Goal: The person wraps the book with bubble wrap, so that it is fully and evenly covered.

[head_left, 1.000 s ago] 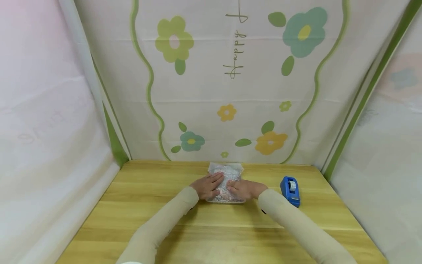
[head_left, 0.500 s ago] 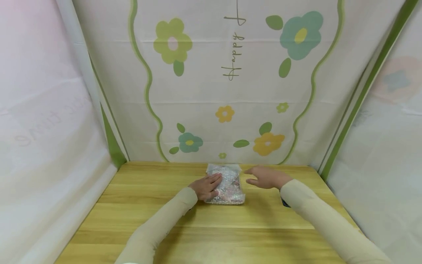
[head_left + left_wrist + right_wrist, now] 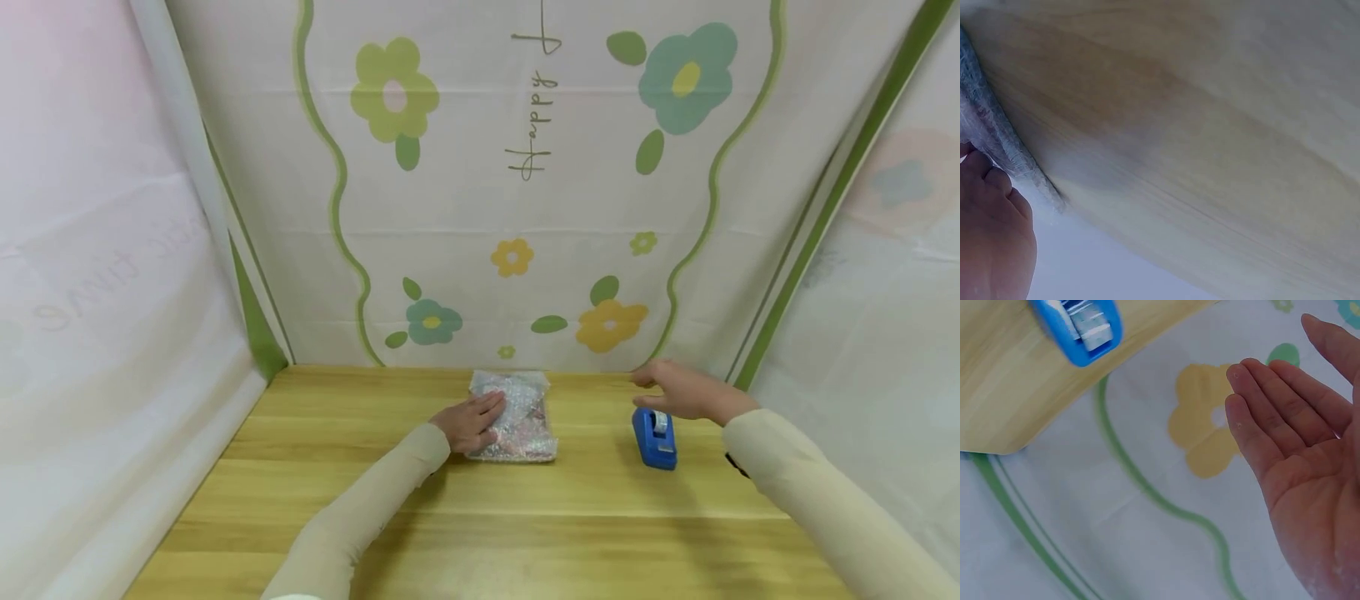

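Observation:
A bubble-wrapped packet lies flat at the back middle of the table, with something pinkish showing through the wrap. My left hand rests on its left side, fingers laid over the top; in the left wrist view the packet's edge shows beside the knuckles. Off to the right, my right hand hovers above and behind a blue tape dispenser holding a roll of tape. In the right wrist view that hand has its fingers extended, holds nothing and is apart from the dispenser.
The wooden table ends at the back against a white cloth printed with flowers. More cloth walls hang at the left and right, close to the table's sides.
My right hand has left the packet and moved right, over to the tape dispenser. My left hand has stayed on the packet.

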Available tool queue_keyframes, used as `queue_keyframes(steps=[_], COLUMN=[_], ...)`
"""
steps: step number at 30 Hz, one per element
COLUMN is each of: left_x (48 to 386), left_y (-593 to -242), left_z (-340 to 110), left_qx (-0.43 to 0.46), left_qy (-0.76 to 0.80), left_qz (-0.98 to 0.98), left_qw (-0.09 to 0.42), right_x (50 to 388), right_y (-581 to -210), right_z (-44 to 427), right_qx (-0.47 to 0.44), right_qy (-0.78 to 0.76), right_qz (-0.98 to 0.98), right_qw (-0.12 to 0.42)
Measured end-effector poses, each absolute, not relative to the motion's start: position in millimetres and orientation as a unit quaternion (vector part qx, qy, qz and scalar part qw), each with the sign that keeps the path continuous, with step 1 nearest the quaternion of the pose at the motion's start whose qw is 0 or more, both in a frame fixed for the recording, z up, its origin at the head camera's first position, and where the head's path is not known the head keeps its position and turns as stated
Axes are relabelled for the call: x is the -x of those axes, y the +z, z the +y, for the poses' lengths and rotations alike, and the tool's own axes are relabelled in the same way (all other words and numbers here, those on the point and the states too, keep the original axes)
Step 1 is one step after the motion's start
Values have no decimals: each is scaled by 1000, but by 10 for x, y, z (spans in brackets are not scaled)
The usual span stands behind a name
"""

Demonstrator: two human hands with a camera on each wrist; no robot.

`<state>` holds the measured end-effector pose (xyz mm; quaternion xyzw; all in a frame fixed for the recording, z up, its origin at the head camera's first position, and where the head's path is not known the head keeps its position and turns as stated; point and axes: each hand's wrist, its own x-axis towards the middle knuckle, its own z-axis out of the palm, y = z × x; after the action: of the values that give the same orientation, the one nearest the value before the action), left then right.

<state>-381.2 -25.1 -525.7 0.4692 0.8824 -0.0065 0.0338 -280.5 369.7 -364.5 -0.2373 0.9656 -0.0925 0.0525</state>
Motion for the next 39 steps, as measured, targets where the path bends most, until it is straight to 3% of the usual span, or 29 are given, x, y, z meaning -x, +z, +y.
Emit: queue_keyframes(steps=[18,39], left_x=[3797,3832], left_y=[-5125,-5250], left_z=[-238,-268], left_qx=[-467,-469], left_qy=[-3,-14], left_qz=[883,883], left_qw=[43,28], right_x=[2550,2410], right_y=[-4159,-4828], right_z=[4341,4345], right_qx=[158,56], right_qy=[-165,-246], right_qz=[972,967], right_qw=[63,32])
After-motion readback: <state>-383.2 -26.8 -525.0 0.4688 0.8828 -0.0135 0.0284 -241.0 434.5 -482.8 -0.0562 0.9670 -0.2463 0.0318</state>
